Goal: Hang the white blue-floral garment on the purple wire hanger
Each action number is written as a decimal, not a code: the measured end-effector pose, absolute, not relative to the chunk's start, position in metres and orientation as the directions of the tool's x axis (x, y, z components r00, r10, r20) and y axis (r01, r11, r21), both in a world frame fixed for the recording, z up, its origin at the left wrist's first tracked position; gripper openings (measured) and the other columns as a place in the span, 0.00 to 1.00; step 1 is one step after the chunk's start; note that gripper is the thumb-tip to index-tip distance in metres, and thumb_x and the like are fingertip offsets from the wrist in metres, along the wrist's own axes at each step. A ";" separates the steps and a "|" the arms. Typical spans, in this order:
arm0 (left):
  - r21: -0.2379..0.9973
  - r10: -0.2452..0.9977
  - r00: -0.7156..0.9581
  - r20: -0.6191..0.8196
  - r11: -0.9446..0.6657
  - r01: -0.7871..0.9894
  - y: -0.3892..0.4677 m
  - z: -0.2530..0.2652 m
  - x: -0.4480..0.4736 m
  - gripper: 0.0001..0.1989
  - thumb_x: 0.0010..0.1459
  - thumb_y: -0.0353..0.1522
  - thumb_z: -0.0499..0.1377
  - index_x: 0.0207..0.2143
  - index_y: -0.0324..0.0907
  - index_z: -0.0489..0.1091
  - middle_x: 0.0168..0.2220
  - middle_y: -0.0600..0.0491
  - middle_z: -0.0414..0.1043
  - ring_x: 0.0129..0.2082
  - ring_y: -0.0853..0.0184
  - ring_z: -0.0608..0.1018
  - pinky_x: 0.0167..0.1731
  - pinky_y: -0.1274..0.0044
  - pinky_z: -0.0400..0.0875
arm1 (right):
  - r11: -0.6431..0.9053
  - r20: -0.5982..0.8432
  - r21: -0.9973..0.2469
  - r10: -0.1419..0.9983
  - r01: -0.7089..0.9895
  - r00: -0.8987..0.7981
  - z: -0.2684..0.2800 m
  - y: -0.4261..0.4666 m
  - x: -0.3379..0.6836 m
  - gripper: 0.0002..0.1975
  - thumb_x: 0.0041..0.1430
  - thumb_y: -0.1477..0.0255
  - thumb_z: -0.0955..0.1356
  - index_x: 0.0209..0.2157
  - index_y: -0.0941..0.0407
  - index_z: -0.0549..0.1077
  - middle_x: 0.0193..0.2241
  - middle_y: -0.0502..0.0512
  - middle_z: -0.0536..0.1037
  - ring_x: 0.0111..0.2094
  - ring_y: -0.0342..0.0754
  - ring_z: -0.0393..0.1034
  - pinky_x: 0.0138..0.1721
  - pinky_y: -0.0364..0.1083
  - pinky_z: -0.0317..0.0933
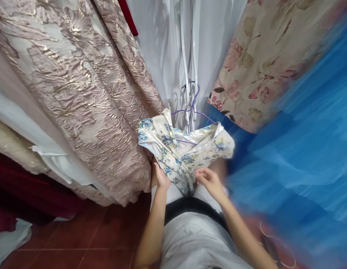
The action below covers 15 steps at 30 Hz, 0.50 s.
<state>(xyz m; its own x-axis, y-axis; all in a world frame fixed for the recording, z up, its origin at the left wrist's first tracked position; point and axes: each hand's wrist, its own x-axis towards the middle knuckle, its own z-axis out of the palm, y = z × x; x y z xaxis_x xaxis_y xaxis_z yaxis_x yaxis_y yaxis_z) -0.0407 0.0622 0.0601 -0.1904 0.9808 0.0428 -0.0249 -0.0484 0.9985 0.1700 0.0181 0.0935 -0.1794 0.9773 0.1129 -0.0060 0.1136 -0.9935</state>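
Observation:
A cream wrap-front garment [187, 160] with blue flowers hangs on a purple hanger [193, 106] before my body. Its neckline is crossed, and its lower part drops out of sight toward my legs. My left hand [162, 178] supports the garment's left side, thumb on the near edge and fingers mostly hidden behind the cloth. On the other side, my right hand [209, 182] has its fingers curled together at the gathered waist, touching the cloth.
A pink and gold brocade gown [92, 104] hangs at left. White fabric with straps [165, 45] is ahead. At right hang a floral panel [252, 74] and blurred blue tulle [297, 157]. Beneath is a red tiled floor [69, 239], with a white cable [277, 239] at lower right.

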 end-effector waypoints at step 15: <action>0.815 0.594 -0.563 0.574 -0.351 0.461 0.022 0.037 -0.026 0.16 0.65 0.42 0.53 0.52 0.45 0.61 0.54 0.40 0.68 0.58 0.55 0.73 0.59 0.60 0.69 | 0.369 0.178 -0.701 0.919 0.610 -0.352 0.133 0.046 0.148 0.06 0.62 0.66 0.68 0.35 0.54 0.71 0.19 0.46 0.70 0.22 0.45 0.63 0.27 0.43 0.50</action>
<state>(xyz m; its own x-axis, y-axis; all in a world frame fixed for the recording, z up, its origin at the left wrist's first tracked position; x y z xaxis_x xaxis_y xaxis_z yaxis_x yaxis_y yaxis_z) -0.0259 0.0219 0.0370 -0.5633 0.5944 0.5739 0.4607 -0.3506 0.8154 0.1476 0.0456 0.1327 -0.3517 0.9190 0.1781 0.6102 0.3693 -0.7009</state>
